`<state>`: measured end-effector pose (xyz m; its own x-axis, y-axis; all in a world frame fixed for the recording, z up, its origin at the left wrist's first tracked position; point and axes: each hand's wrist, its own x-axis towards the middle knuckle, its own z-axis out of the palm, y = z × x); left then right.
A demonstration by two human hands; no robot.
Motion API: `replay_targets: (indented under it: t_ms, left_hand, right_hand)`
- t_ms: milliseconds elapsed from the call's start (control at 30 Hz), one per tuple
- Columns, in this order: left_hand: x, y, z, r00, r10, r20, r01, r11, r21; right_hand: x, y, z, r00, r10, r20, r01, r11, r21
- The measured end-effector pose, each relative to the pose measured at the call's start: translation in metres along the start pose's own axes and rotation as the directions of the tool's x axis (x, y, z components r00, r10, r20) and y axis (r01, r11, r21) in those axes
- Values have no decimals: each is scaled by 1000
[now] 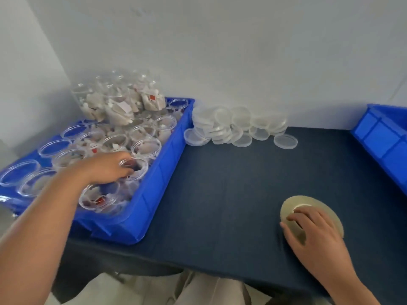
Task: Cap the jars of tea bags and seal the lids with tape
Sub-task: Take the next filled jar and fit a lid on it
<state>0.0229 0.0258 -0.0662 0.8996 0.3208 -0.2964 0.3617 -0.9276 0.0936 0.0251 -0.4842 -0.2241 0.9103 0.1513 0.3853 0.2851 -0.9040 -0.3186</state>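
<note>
A blue tray (167, 172) at the left holds several clear open jars of tea bags, with more stacked at its back. My left hand (105, 167) reaches into the tray, and its fingers curl round the rim of one jar (137, 166) near the tray's right wall. A heap of clear round lids (237, 126) lies on the dark blue table by the wall. My right hand (312, 230) lies over a large roll of tan tape (295, 205) flat on the table at the right, fingers curled onto it.
A second blue tray (383, 137) sits at the far right edge. The dark blue table surface (220, 194) spreads between the two trays. A pale wall runs close behind the lids and jars. My lap shows below the table's front edge.
</note>
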Motion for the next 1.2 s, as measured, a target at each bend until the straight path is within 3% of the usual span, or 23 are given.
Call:
replay_targets:
  t_ms: [167,367,500,600,667,733,800,933,1067,1133,1200]
  left_hand:
    - [0,4,4,973,-36,-228,0,988,-154]
    - [-34,-11,-44,924,-104,-367,-8,956,-292]
    - [-45,-41,-85,845,-115,-523,-107,921,-376]
    - [-73,4,-100,801,-35,-598,-229,904,-361]
    - [-94,57,-95,843,85,-530,-282,911,-301]
    - [-96,105,-73,920,201,-337,-298,916,-268]
    - [-79,142,-36,946,271,-178,-307,923,-230]
    - [-51,182,48,965,231,-123,-251,951,-179]
    - [-28,184,89,969,215,-125,-246,903,-351]
    - [-24,182,94,960,264,-89,-272,818,-506]
    - [-22,186,97,965,261,-41,-211,667,-715]
  right_hand:
    - [1,-1,-1,999,-34,-42,34,999,0]
    - [0,0,-5,979,-106,-174,112,993,26]
    - [1,-25,-22,969,-121,-213,169,961,221]
    - [15,-67,-29,981,-153,-122,192,880,434]
    - [41,-86,-25,986,-166,9,139,855,500]
    - [81,-91,-13,983,-127,129,43,857,513]
    - [128,-86,2,964,-62,257,-75,869,490]
    - [210,-48,40,950,61,307,-156,943,295]
    - [262,13,62,930,276,243,-286,958,7]
    - [274,35,69,888,324,326,-310,946,-97]
    - [277,45,74,876,331,352,-290,943,-165]
